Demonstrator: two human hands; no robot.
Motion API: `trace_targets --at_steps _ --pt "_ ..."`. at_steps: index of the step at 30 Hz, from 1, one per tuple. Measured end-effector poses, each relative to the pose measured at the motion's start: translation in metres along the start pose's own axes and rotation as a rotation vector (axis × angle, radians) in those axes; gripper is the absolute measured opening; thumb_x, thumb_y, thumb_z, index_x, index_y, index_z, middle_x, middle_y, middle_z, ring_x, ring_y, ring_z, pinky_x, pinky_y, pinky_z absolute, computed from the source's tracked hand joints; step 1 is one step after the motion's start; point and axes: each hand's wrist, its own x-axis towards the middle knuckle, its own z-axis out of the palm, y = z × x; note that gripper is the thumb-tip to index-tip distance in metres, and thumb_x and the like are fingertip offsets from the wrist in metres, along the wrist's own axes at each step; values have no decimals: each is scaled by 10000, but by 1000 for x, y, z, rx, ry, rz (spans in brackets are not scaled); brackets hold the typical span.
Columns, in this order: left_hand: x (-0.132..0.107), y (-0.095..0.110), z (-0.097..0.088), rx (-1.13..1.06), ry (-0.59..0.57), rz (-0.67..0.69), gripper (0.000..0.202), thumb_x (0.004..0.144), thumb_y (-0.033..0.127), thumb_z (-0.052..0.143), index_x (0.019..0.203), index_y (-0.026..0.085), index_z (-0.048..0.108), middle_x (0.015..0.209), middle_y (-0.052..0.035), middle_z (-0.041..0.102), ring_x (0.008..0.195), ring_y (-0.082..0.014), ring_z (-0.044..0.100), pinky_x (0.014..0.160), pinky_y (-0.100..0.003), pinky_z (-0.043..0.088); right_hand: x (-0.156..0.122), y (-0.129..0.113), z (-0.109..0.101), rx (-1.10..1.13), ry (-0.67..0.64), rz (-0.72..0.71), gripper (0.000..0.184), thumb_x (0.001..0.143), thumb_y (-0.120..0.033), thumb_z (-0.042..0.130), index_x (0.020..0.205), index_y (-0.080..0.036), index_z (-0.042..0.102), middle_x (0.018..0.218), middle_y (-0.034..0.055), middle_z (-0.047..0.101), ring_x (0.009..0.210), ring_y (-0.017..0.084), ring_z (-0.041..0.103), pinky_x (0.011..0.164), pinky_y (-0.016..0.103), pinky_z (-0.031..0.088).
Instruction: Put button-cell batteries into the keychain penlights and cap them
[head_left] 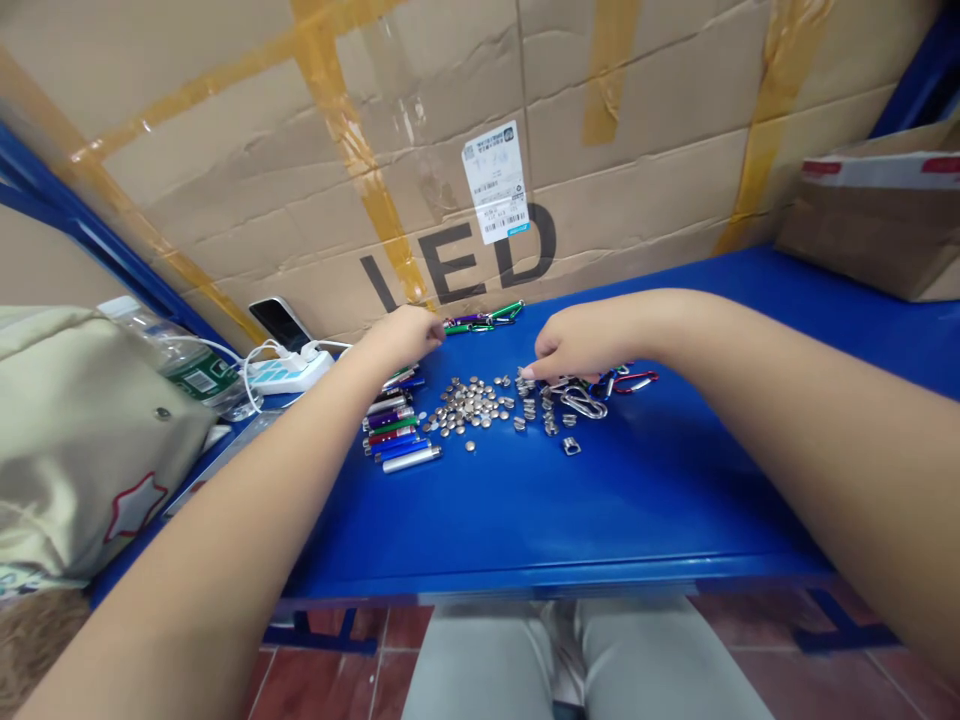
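Note:
My left hand (405, 335) reaches to the far side of the blue shelf (562, 500), its fingers pinched at the end of a row of small coloured flashlights with carabiners (484, 320). My right hand (574, 345) hovers with fingers curled down over a scatter of small silver button cells (472, 405) and metal caps (551, 415), fingertips touching the pile. Coloured carabiner clips (622, 382) lie just right of that hand. A stack of coloured flashlight tubes (397, 435) lies below my left wrist.
A large taped cardboard box (450, 150) marked LED stands behind. Left are a beige bag (82, 430), a water bottle (180, 360), a phone (279, 322) and a white power strip (289, 372). Another cardboard box (877, 220) sits at right. My grey-trousered knees (570, 660) show below.

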Motion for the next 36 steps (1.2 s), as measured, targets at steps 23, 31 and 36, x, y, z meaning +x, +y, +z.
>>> trace_targets --at_steps 23,31,36 --pt "-80 61 -20 -158 444 279 190 950 247 482 1105 193 578 1083 -82 670 1001 -188 625 878 -326 490 21 -13 20 399 398 -388 320 838 -452 548 997 -181 606 1004 101 702 867 224 639 694 313 450" --pt "-110 55 -7 -267 655 273 156 928 213 540 1060 193 621 1012 -55 698 939 -178 647 833 -307 511 8 -43 18 179 420 -475 306 935 -423 399 760 -197 508 725 30 611 619 142 494 571 277 326" --pt "-110 46 -3 -290 727 309 169 902 217 624 1054 151 655 942 -55 697 884 -165 648 805 -285 513 7 -43 18 80 458 -383 339 943 -431 366 725 -201 484 727 30 601 613 138 466 564 276 278"
